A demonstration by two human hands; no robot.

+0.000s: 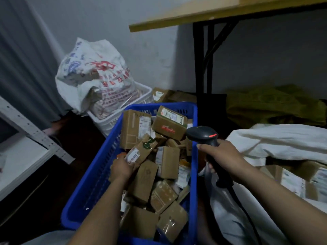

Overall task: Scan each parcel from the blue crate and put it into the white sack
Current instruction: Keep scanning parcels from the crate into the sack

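Observation:
A blue crate (pixel 95 175) in the middle holds several brown cardboard parcels. My left hand (pixel 121 169) reaches into it and grips a small brown parcel (pixel 142 150) with a white label, tilted above the others. My right hand (pixel 220 154) holds a black barcode scanner (pixel 203 134) by its handle, just right of the crate's rim, its head pointing left over the parcels. The white sack (pixel 276 140) lies open to the right, with labelled parcels (pixel 297 177) visible inside.
A printed white bag (pixel 93 75) sits in a white basket (pixel 141 91) behind the crate. A wooden table (pixel 212 13) on black legs (pixel 203 68) stands above at the right, with a green sack (pixel 276 105) under it. A white shelf (pixel 23 152) is at the left.

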